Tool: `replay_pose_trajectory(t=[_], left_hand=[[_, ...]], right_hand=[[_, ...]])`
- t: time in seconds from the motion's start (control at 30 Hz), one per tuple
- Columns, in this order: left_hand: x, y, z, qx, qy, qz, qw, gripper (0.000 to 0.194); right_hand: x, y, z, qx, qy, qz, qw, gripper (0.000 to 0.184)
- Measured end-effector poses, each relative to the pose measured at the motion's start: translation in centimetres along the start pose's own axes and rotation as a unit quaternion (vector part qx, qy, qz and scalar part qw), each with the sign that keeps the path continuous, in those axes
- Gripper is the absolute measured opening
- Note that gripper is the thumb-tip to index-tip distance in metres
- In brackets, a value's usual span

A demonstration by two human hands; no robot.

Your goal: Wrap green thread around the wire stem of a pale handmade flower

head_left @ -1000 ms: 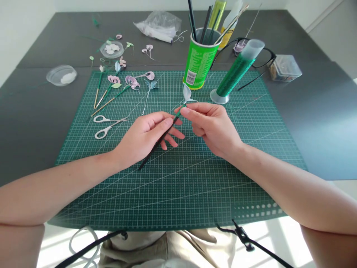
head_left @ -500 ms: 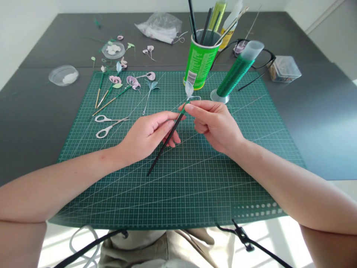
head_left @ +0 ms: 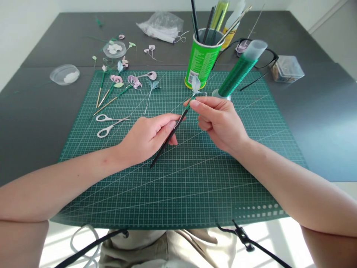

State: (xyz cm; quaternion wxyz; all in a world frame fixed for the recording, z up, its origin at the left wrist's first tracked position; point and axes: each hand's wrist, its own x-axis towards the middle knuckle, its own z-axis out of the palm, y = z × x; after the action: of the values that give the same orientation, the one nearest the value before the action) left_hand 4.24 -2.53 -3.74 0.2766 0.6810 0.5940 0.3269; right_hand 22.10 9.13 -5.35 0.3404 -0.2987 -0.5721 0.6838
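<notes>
A slim black stick (head_left: 167, 140) slants up to the right above the cutting mat, with a pale blue flower (head_left: 196, 85) at its top end. Green thread (head_left: 188, 105) is wrapped just below the petals. Between thumb and fingers, my left hand (head_left: 152, 137) grips the stick around its middle. My right hand (head_left: 223, 121) pinches the green-wrapped part right under the flower, thumb on top. A thin pale wire shows along the stick between the two hands. Behind my right hand stands a spool of green thread (head_left: 237, 76), its base partly covered by the hand.
The green cutting mat (head_left: 195, 193) covers the table's front. Scissors (head_left: 111, 124) and several wrapped flower stems (head_left: 113, 100) lie left. A green can (head_left: 202, 61) of sticks, eyeglasses (head_left: 275, 59) and a clear box (head_left: 288, 69) stand behind. Small dishes (head_left: 65, 75) sit back left.
My right hand has shifted slightly up and right with the flower end. The stick's lower end has risen a little, and my left hand keeps its hold.
</notes>
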Motion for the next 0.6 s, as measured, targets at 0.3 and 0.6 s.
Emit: replay_pose_trajectory(t=[0.3, 0.6], left_hand=[[0.06, -0.33, -0.41, 0.148, 0.023, 0.062, 0.987, 0.027], [0.59, 0.05, -0.53, 0.058, -0.042, -0.029, 0.997, 0.035]], right_hand=[[0.07, -0.05, 0.10, 0.009, 0.005, 0.002, 1.000, 0.014], [0.03, -0.17, 0.14, 0.000, -0.008, -0.011, 1.000, 0.020]])
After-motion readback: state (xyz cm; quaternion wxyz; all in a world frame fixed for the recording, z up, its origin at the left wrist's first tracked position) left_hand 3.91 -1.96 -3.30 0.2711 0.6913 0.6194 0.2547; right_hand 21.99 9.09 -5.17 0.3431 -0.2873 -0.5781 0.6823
